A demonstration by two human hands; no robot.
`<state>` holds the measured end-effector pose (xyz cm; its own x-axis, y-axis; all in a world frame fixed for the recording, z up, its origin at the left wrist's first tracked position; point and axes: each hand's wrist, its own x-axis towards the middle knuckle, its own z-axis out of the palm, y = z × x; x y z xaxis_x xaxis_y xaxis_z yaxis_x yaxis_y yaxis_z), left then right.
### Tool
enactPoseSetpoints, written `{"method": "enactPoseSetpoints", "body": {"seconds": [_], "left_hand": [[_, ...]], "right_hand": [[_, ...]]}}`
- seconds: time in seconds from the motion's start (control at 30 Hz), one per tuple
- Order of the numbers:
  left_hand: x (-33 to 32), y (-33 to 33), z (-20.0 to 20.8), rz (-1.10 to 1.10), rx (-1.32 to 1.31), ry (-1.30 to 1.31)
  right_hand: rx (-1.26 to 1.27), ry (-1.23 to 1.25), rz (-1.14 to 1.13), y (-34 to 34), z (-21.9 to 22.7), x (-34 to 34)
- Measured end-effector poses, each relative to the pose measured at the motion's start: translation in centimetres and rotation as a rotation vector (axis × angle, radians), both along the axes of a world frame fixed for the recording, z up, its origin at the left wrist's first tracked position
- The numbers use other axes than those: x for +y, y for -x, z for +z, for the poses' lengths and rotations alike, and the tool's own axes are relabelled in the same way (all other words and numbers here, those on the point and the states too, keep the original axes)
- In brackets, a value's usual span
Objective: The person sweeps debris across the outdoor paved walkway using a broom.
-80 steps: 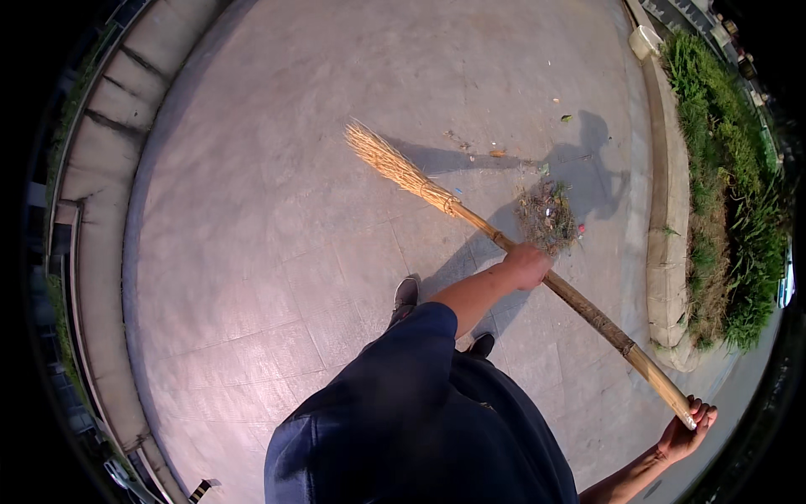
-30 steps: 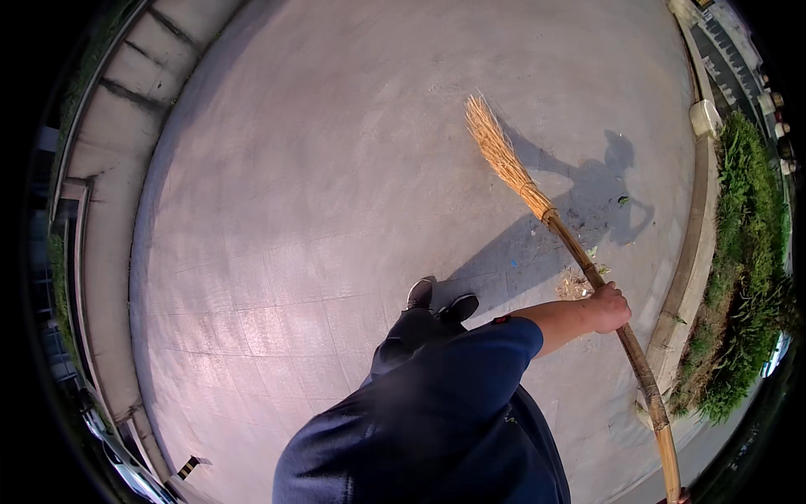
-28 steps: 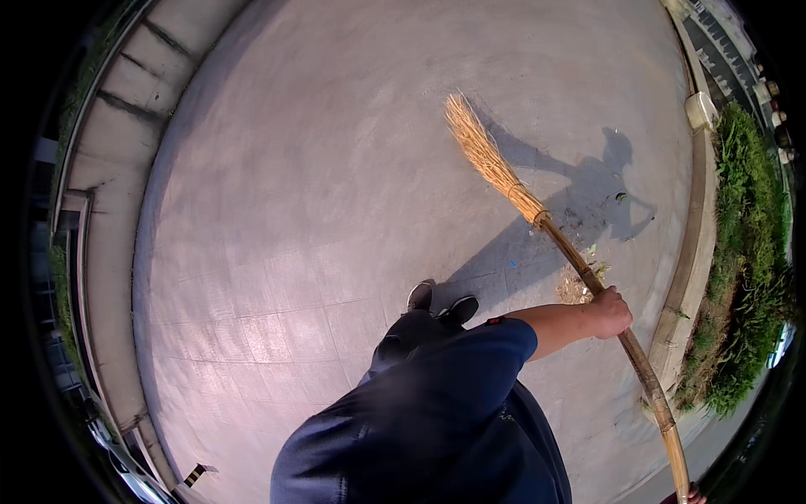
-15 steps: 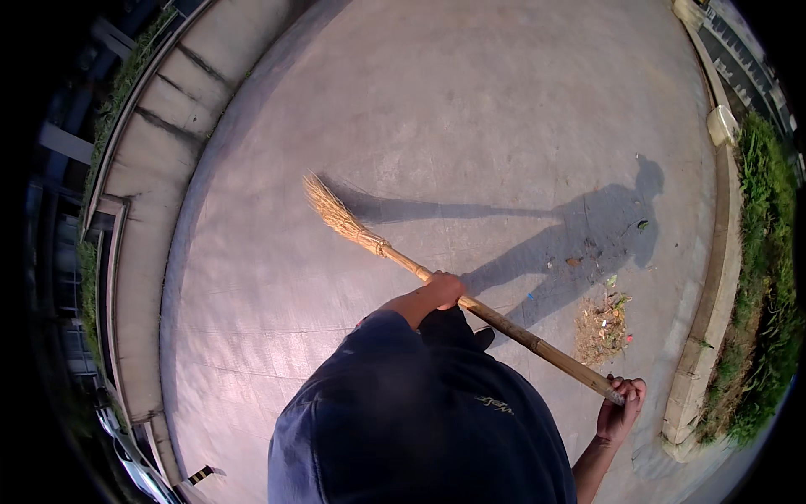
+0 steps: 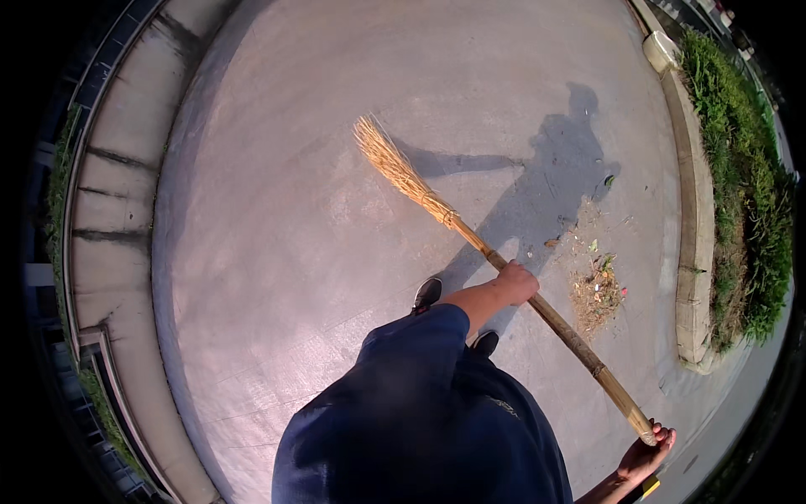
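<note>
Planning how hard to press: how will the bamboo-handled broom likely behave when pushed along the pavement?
The bamboo handle should be stiff, since it looks thick and nearly straight. The bristles would probably flex and splay, being thin and loose-ended at the tip.

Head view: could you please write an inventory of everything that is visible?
broom: 1, yellow and brown, slanting across centre
debris heap: 1, mostly tan, right of broom
loose scraps: several, mixed colours, around heap
shadow: 1, dark, upper right
paving: 1, grey, middle
wall: 1, beige, left
kerb: 1, pale, right
plants: many, green, beyond kerb
small object: 1, yellow, lower right, kind unclear
shoes: 2, dark, near centre
shirt: 1, navy, lower centre
left hand: 1, bare, around broom's middle
right hand: 1, bare, at broom's end
</note>
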<state>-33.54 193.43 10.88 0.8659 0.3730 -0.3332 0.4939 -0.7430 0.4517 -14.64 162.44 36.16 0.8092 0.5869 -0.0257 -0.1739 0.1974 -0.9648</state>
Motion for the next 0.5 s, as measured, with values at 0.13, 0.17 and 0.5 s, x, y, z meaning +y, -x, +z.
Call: {"method": "enactPoseSetpoints", "body": {"seconds": [0.13, 0.17, 0.5], "left_hand": [[-0.5, -8.9, 3.0, -0.167, -0.232, -0.009], [-0.8, -10.4, 3.4, -0.187, -0.24, -0.016], [-9.1, -11.0, 6.2, -0.547, -0.257, 0.11]], "right_hand": [[-0.436, 0.064, -0.202, 5.0, 3.4, -3.7], [-0.333, 0.103, -0.284, 7.5, 5.7, -2.2], [-0.564, 0.11, -0.631, 3.1, 5.4, -15.3]]}}
